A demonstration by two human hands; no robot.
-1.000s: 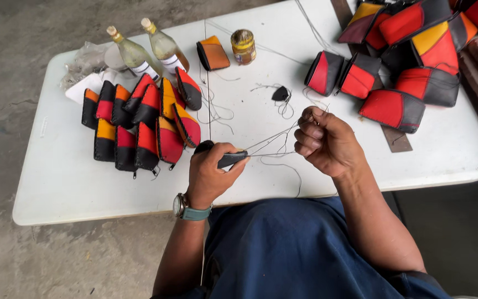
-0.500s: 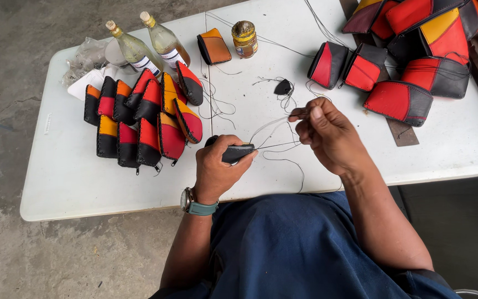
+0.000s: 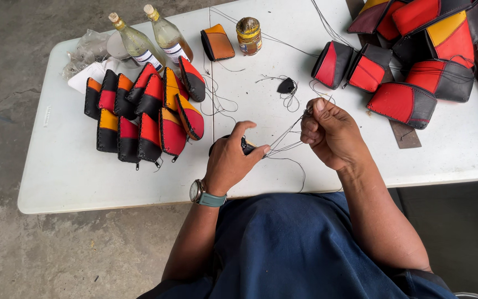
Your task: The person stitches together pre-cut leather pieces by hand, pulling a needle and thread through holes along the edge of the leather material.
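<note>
White folding table (image 3: 84, 182) on a bare concrete floor, seen from above by the seated person working at it.

Nearest, the left hand (image 3: 229, 161), with a wristwatch (image 3: 197, 191) on its wrist, is closed around a small dark leather piece (image 3: 246, 146) just above the table's front edge, thumb raised. Thin dark thread (image 3: 283, 138) runs in several strands from that piece up to the right hand (image 3: 327, 132), whose fingers are curled shut, pinching the thread ends near the fingertips. Whether a needle is held there is too small to tell.

Beyond the left hand lies a cluster of finished pouches (image 3: 145, 113) in black, red, orange and yellow. Loose thread and a small black scrap (image 3: 286, 86) lie mid-table. Farther back stand two glass bottles (image 3: 150, 39), a single orange-and-black pouch (image 3: 217, 42) and a small lidded jar (image 3: 248, 35). At the far right is a pile of larger red-and-black bags (image 3: 416, 66).

The slack strands could well tangle or knot if pulled unevenly, and loose loops on the table might snag.
</note>
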